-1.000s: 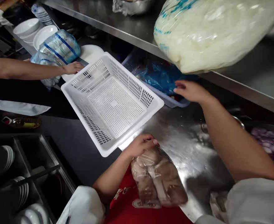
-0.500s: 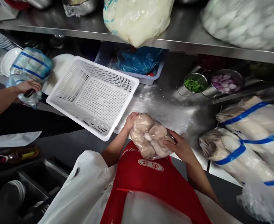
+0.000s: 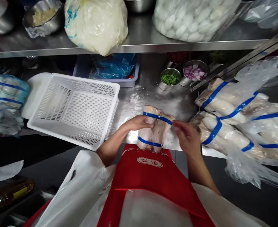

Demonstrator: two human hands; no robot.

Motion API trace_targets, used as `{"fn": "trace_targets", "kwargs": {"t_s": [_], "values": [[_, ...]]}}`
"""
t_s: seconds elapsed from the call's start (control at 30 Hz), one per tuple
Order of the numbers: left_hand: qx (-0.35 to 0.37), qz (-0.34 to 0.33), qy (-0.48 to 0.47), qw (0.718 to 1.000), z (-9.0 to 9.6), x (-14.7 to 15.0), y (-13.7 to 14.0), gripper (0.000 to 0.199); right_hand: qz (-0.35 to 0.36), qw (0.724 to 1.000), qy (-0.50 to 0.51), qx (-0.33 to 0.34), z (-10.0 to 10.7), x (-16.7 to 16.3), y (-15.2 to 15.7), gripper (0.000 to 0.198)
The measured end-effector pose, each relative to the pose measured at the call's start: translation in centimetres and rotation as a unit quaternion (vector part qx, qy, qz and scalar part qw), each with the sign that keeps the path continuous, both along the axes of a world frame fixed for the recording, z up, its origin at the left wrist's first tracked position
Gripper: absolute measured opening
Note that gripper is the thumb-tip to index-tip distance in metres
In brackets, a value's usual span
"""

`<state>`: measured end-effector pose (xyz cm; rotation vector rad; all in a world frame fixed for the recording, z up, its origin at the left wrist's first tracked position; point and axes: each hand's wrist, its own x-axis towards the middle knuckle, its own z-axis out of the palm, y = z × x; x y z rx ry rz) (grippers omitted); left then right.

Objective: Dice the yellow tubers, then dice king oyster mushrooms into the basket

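Left hand (image 3: 137, 123) grips blue-taped mushroom pack (image 3: 156, 130); right hand (image 3: 186, 134) at its edge, hold unclear; apron badge (image 3: 149, 162) lettering illegible.

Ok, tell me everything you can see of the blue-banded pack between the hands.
The pack looks like clear, shiny plastic around pale brownish, plump pieces. Two blue bands cross it, one high, one low; the lower bears a small mark. It is held at the counter's near edge. The left hand grips its left side; the right hand is at the upper band's right end.

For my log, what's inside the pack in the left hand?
In the pack, thick pale pieces show; its blue bands and the left hand hide whatever lies beneath.
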<state>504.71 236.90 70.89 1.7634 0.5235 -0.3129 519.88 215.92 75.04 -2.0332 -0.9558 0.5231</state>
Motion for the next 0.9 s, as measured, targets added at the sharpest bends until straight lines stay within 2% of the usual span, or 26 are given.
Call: {"fn": "trace_targets", "kwargs": {"t_s": [0.07,0.17,0.27,0.33,0.4,0.5,0.57,0.7,0.77,0.83,0.9], "values": [[-0.008,-0.038,0.018,0.999,0.0,-1.2,0.9,0.033,0.127,0.992,-0.002,0.010,-0.8,-1.4,3.0,0.036],[0.008,-0.056,0.052,0.997,-0.1,-3.1,1.1,0.027,0.310,0.950,-0.007,0.029,-3.3,-3.5,6.6,0.063],[0.009,-0.011,0.092,0.996,0.0,-4.4,0.4,0.025,0.405,0.912,-0.045,0.052,-5.3,-5.5,8.8,0.077],[-0.004,0.043,0.112,0.993,0.3,-5.1,0.1,0.019,0.424,0.901,-0.077,0.042,-5.6,-6.7,9.8,0.071],[-0.050,0.078,0.119,0.989,1.1,-5.7,0.1,0.015,0.426,0.899,-0.104,0.023,-5.4,-7.4,10.5,0.056],[-0.145,0.086,0.168,0.971,3.0,-6.4,0.5,0.016,0.430,0.894,-0.124,0.026,-4.9,-7.9,11.1,0.023],[-0.204,0.093,0.237,0.945,4.4,-6.6,0.8,0.024,0.432,0.892,-0.128,0.039,-4.6,-7.9,11.1,0.011],[-0.312,0.180,0.319,0.877,6.7,-6.1,1.2,0.031,0.435,0.888,-0.144,0.035,-4.1,-7.1,10.7,0.023],[-0.333,0.202,0.327,0.861,7.4,-5.4,1.5,0.031,0.436,0.886,-0.155,0.030,-4.0,-6.4,10.6,0.029],[-0.314,0.184,0.324,0.873,7.9,-4.4,1.8,0.031,0.436,0.885,-0.160,0.032,-4.0,-5.4,10.4,0.033],[-0.247,0.125,0.295,0.914,8.0,-3.2,2.1,0.030,0.432,0.887,-0.157,0.041,-4.1,-4.5,10.0,0.036]]}}
